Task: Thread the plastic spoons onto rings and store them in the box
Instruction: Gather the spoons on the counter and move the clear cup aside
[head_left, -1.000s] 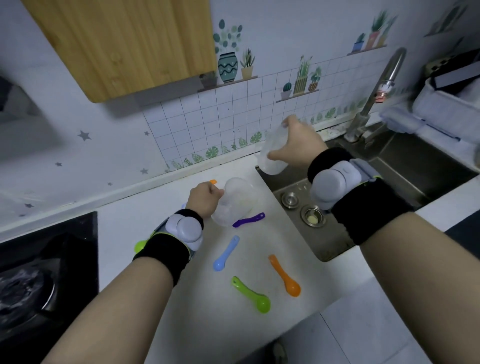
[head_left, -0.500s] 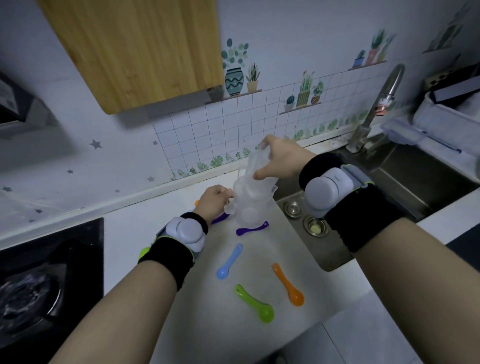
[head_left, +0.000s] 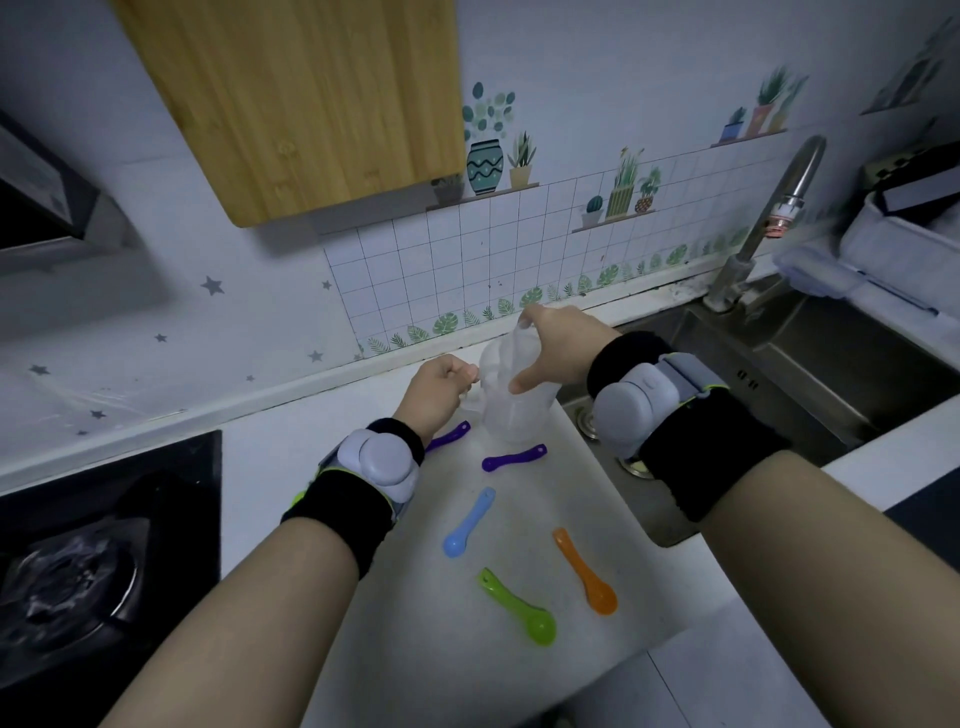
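A clear plastic box (head_left: 511, 423) stands on the white counter (head_left: 415, 649) near the sink edge. My left hand (head_left: 439, 395) grips its left rim with curled fingers. My right hand (head_left: 556, 348) holds a clear plastic lid (head_left: 511, 345) down against the top of the box. Loose spoons lie in front of it: a purple one (head_left: 514, 458), a second purple one (head_left: 448, 437) partly under my left wrist, then blue (head_left: 467, 522), orange (head_left: 584, 571) and green (head_left: 517, 608). No ring shows.
A steel sink (head_left: 779, 374) with a tap (head_left: 769, 218) opens right of the box. A black gas hob (head_left: 78, 561) fills the left. A wooden board (head_left: 301, 104) hangs on the tiled wall. White containers (head_left: 904, 234) sit beyond the sink.
My right hand has brought the lid from over the sink down onto the box. My left hand has set the tilted box upright and shifted it slightly towards the wall.
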